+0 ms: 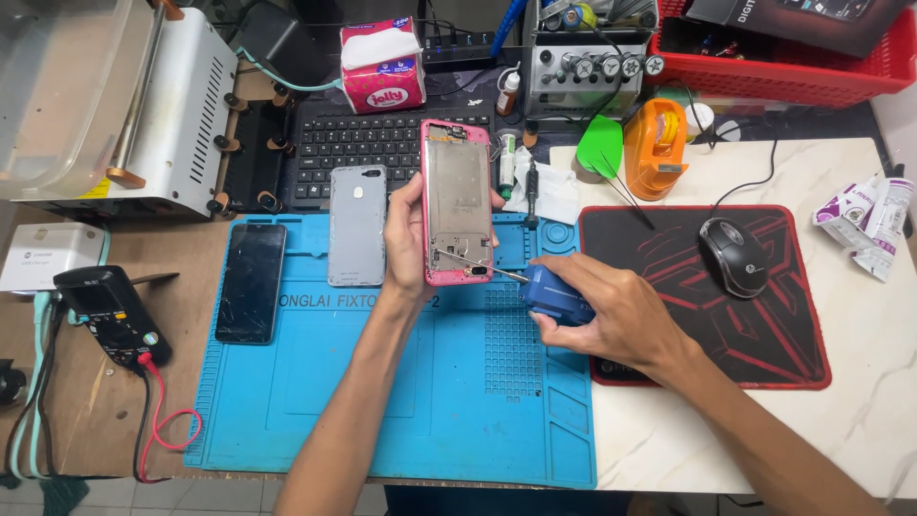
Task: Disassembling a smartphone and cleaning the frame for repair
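The left hand (pixel 406 239) has its fingers wrapped round the edges of a pink phone frame (pixel 457 201), holding it upright over the blue repair mat (pixel 420 401). The right hand (pixel 611 311) grips a blue screwdriver (pixel 554 294), fingers closed on the handle, with the thin tip at the frame's lower edge, probably touching it. At 9 o'clock of the frame lie a grey back cover (pixel 357 225) and a black phone (pixel 250 282). At 12 o'clock sits a pink-and-white boxy tissue pack (pixel 382 65). At 3 o'clock, crumpled white-purple wrappers (pixel 867 225) lie past the black mouse (pixel 734 256).
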